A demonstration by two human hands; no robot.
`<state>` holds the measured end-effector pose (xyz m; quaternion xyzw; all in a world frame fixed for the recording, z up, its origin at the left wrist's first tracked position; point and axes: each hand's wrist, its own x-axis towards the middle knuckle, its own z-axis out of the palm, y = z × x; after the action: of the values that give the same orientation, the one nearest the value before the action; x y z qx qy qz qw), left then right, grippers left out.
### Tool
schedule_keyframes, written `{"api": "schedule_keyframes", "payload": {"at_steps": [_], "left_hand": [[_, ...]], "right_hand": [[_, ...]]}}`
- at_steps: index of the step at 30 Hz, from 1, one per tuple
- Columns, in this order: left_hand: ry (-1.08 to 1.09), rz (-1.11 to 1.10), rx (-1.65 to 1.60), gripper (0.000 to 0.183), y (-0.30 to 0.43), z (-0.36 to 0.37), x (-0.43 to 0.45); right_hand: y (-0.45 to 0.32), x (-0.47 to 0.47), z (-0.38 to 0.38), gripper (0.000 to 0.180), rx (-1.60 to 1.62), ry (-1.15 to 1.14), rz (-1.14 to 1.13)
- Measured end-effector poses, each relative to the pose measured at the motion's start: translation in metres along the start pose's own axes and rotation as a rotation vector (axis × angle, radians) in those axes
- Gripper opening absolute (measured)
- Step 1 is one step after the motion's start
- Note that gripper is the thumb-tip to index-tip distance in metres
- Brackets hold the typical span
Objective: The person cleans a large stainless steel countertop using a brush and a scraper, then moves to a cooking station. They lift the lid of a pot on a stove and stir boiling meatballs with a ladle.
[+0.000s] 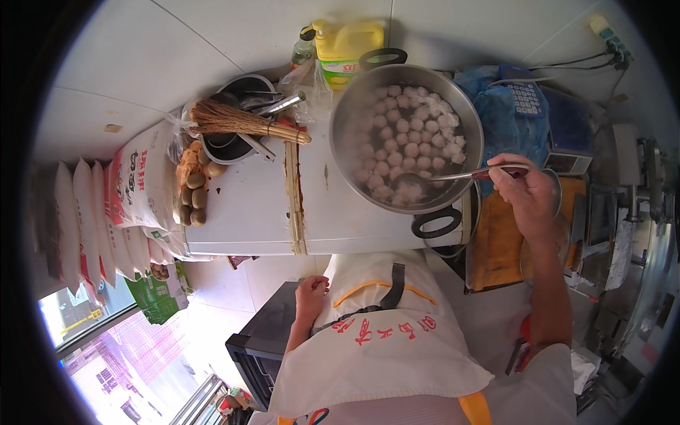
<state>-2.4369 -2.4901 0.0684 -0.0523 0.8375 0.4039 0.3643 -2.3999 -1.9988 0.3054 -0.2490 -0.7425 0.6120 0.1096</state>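
My right hand (523, 194) grips the reddish-brown handle of a metal ladle (457, 175). Over the near right rim of a large steel pot (475, 119) the ladle reaches in, its bowl down in the steaming liquid. Many round pale meatballs (402, 125) float there, with whitish foam (451, 133) gathered along the right side. Two black loop handles stick out from the pot, one far and one near. Down beside the white apron (382, 361), my left hand (312, 292) hangs with fingers curled and nothing seen in it.
Left of the pot, a straw brush (244, 121) lies across dark bowls (229, 154) holding utensils. Brown eggs (196, 197) sit by a printed sack (154, 175). Behind stands a yellow jug (350, 45). To the right are a blue-covered scale (523, 106) and a wooden board (491, 239).
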Motion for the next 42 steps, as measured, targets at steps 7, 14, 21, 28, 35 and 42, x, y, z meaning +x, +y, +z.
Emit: {"api": "schedule_keyframes", "payload": {"at_steps": [7, 14, 21, 28, 35, 42], "left_hand": [[-0.002, -0.003, -0.016, 0.018, 0.001, -0.002, -0.001], [0.002, 0.001, -0.003, 0.019, -0.003, -0.005, 0.001], [-0.015, 0.014, -0.002, 0.019, -0.003, -0.006, 0.005], [-0.031, 0.011, 0.005, 0.019, 0.008, -0.005, 0.006], [-0.030, 0.021, 0.017, 0.018, 0.012, -0.004, 0.004], [-0.022, 0.011, -0.001, 0.019, 0.009, -0.001, 0.004]], "right_hand": [[0.003, 0.002, 0.016, 0.020, 0.058, -0.041, -0.089], [-0.003, -0.016, 0.017, 0.019, -0.080, 0.021, -0.152], [-0.021, -0.039, 0.014, 0.025, -0.240, 0.069, -0.176], [-0.017, -0.045, 0.007, 0.027, -0.318, 0.015, -0.325], [-0.011, -0.045, 0.003, 0.029, -0.340, -0.004, -0.451], [-0.007, -0.048, 0.007, 0.020, -0.064, 0.140, -0.104]]}}
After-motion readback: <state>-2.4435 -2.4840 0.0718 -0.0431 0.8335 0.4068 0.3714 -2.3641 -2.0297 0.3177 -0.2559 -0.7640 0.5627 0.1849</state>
